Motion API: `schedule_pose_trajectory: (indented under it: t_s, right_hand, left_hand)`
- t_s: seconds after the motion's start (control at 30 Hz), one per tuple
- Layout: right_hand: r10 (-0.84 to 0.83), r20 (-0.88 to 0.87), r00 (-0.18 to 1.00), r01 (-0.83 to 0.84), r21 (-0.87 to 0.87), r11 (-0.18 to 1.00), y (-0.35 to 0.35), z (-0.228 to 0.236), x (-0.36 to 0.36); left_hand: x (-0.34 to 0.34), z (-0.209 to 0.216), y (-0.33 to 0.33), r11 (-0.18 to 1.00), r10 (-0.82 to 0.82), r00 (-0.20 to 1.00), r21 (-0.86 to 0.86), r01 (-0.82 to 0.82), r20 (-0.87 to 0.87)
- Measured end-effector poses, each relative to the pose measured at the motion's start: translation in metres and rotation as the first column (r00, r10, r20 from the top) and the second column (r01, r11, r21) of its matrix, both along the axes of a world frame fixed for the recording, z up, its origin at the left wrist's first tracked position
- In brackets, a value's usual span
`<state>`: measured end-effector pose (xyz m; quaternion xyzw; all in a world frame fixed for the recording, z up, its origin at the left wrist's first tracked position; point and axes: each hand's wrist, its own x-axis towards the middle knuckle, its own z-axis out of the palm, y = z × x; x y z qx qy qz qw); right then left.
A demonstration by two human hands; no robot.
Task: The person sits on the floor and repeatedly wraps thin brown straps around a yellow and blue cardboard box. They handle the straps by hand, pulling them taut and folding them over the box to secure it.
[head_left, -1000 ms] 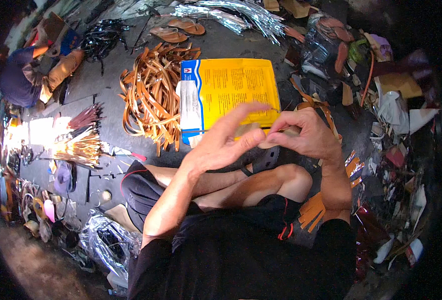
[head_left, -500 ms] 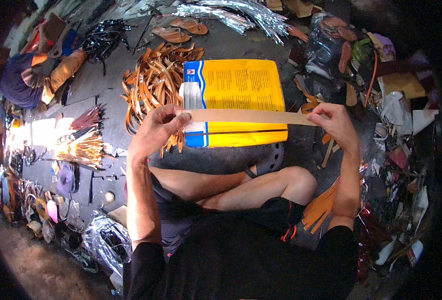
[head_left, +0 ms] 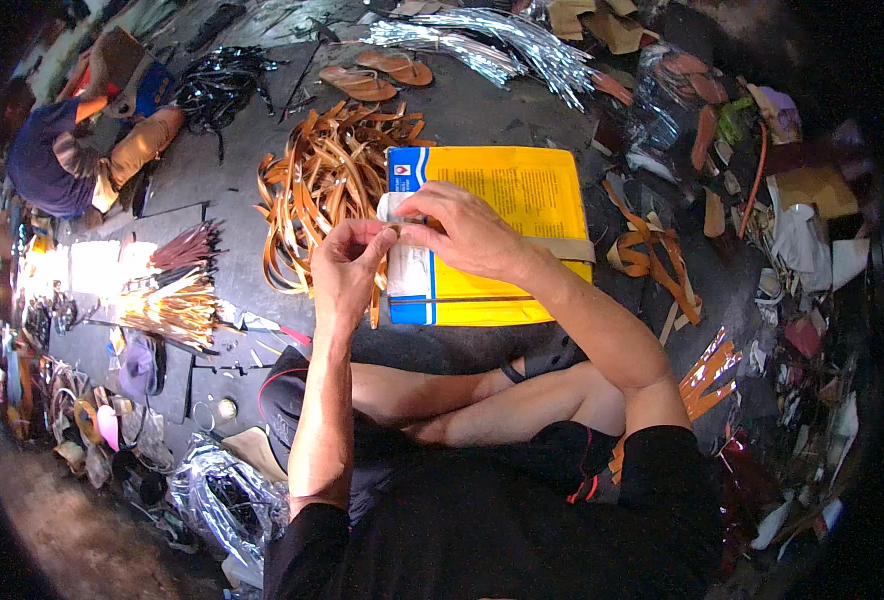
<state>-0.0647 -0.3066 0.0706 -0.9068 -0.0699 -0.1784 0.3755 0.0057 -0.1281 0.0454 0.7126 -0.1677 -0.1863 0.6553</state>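
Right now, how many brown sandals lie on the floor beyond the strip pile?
2: one sandal just beyond the brown strip pile, the other sandal beside it, slightly farther and right. More could be hidden under the pile.

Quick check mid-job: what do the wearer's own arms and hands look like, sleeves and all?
The left hand and right hand are ungloved. Both forearms are uncovered, below short, plain black sleeves. No watch or bracelet shows on either wrist; rings I can't make out.
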Motion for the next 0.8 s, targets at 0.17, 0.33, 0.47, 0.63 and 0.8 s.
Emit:
schedule_pose_trajectory:
  t_s: [0.17,0.33,0.47,0.63,0.8]
  right_hand:
    - [0.010,-0.090,0.996,-0.004,0.068,0.998,0.001,-0.009,0.003]
    - [-0.025,0.007,1.000,0.025,0.019,1.000,0.008,-0.013,0.001]
    - [-0.016,0.089,0.996,0.020,-0.036,0.999,0.010,-0.016,-0.002]
    - [0.039,0.151,0.988,-0.008,-0.200,0.980,0.012,-0.017,-0.003]
    - [-0.006,0.138,0.990,0.030,-0.167,0.986,0.017,-0.016,-0.004]
  left_hand:
    - [0.000,-0.002,-0.001,0.998,0.038,0.998,0.046,-0.036,-0.041]
    - [0.000,-0.007,0.002,1.000,0.023,0.993,0.000,-0.023,-0.118]
    - [0.003,-0.017,0.000,0.996,-0.032,0.979,-0.089,0.014,-0.202]
    - [0.004,-0.021,-0.001,0.974,-0.087,0.925,-0.225,0.002,-0.370]
    - [0.007,-0.021,-0.004,0.995,-0.073,0.961,-0.086,0.051,-0.266]
